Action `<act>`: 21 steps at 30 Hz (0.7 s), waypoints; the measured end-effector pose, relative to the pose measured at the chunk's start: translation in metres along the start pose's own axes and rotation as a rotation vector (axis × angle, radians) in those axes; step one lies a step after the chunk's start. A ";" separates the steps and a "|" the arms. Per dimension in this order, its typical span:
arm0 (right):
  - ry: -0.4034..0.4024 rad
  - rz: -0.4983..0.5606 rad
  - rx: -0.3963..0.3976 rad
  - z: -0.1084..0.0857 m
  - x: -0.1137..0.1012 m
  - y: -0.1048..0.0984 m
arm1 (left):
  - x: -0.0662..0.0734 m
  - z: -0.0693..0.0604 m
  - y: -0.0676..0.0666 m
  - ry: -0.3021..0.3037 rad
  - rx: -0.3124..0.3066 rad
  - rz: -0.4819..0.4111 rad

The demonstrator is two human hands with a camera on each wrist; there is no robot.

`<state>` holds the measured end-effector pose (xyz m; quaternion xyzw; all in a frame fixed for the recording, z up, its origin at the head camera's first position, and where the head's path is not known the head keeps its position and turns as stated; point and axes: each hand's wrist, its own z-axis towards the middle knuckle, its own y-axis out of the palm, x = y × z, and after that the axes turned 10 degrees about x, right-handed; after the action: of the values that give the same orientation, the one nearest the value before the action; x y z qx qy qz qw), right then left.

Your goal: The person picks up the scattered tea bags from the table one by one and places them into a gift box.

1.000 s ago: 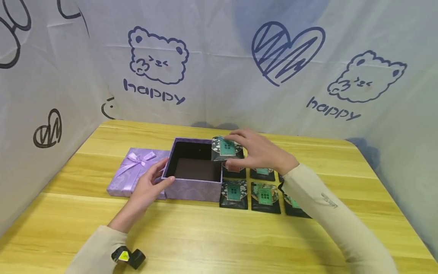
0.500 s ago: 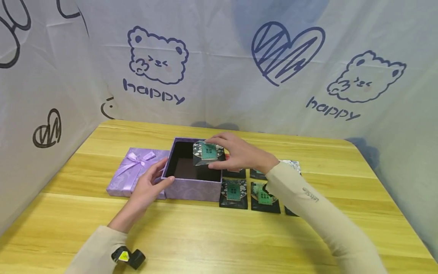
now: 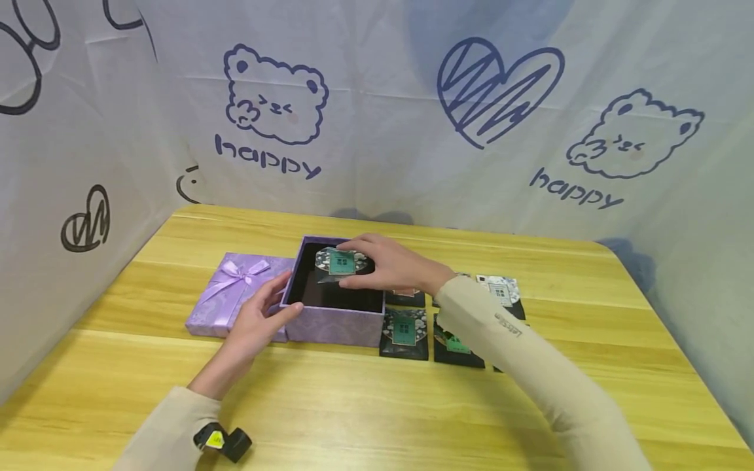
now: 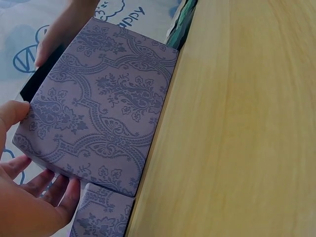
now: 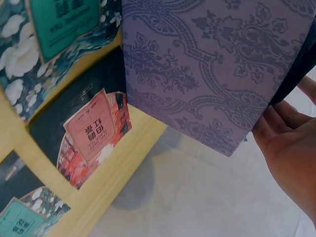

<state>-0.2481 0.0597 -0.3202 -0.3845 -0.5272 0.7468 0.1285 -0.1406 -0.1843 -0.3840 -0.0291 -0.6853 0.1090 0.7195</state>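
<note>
An open purple box (image 3: 334, 326) with a dark inside stands on the table. My left hand (image 3: 253, 322) grips its left side, thumb at the near left corner; the left wrist view shows the fingers (image 4: 42, 185) against the patterned wall. Over the box opening, my right hand (image 3: 391, 265) pinches a black packet with a green label (image 3: 343, 263) between thumb and fingers. In the right wrist view the right hand (image 5: 289, 148) is at the box's edge, and the packet is not clearly seen.
Left of the box lies its purple lid (image 3: 219, 297) with a ribbon bow. Several packets lie in rows to the right, among them a green-labelled one (image 3: 404, 333), a white-topped one (image 3: 501, 291) and a red-labelled one (image 5: 94, 128). A patterned cloth (image 3: 383, 150) hangs behind the table.
My right hand has carried the packet leftward and slightly down, from the box's right edge to above its opening. The left hand keeps its hold on the box.
</note>
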 end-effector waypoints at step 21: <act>0.107 0.048 -0.058 0.018 -0.005 0.019 | -0.006 0.001 0.000 -0.001 -0.003 0.013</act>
<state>-0.2536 0.0369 -0.3323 -0.4400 -0.5315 0.7125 0.1275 -0.1417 -0.1855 -0.3898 -0.0346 -0.6855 0.1127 0.7184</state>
